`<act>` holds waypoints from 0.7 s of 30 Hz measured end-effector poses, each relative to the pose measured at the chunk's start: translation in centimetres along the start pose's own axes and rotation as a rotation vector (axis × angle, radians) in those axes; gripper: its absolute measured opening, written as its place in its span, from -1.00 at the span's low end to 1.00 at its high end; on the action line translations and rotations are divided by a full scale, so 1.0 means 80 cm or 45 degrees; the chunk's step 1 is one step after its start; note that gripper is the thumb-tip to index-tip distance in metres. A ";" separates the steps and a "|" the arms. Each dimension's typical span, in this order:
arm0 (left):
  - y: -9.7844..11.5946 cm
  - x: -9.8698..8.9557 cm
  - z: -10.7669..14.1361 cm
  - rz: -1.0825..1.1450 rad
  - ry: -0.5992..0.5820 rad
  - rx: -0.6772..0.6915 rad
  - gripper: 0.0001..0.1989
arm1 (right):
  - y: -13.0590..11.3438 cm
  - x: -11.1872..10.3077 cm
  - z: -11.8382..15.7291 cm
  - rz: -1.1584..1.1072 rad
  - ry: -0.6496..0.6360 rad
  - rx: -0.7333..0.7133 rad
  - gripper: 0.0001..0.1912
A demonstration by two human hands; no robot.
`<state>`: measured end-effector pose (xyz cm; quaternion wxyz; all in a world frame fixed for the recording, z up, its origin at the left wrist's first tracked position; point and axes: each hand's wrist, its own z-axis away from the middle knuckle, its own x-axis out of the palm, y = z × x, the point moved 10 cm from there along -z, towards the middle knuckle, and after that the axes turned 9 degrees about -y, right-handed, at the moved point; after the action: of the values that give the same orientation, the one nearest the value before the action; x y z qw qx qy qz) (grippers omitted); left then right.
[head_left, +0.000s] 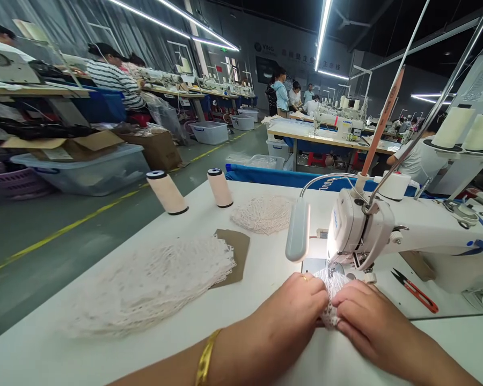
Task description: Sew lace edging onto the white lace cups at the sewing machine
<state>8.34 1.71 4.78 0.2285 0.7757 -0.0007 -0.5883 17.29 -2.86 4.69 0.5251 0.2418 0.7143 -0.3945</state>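
A piece of white lace [330,292] lies under the needle area of a white sewing machine [346,225], lit by the lamp [298,230] beside it. My left hand [295,305] grips the lace's left edge with curled fingers. On the other side, my right hand [366,316] pinches the same lace, fingers bunched close to the presser foot. The fingertips of both hands partly cover the lace. A large stack of white lace pieces [156,279] rests on the table to the left, partly over a brown card [237,254]. Farther back sits a smaller lace pile [261,213].
Two thread cones [168,193] stand at the table's far left edge. Red-handled thread snips [416,292] lie right of the machine. A thread stand [386,118] rises behind the machine head. Other people work at machines beyond, and plastic bins [209,132] line the aisle.
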 end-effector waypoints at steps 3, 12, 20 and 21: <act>-0.018 -0.008 -0.010 0.216 0.103 -0.140 -0.80 | 0.012 -0.014 -0.001 -0.026 0.224 0.073 -0.78; -0.040 -0.008 -0.033 0.426 0.002 -0.306 -0.91 | 0.034 -0.043 0.005 -0.165 0.690 0.289 -0.77; -0.057 0.012 -0.037 0.809 -0.071 -0.393 -0.91 | 0.041 -0.043 0.008 -0.245 0.777 0.325 -0.73; -0.059 0.013 -0.036 0.843 -0.067 -0.418 -0.91 | 0.041 -0.042 0.008 -0.248 0.768 0.332 -0.72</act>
<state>9.99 6.68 2.74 0.5278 0.6709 -0.1629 -0.4947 21.26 -1.24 6.75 0.2148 0.3432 0.8006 -0.4417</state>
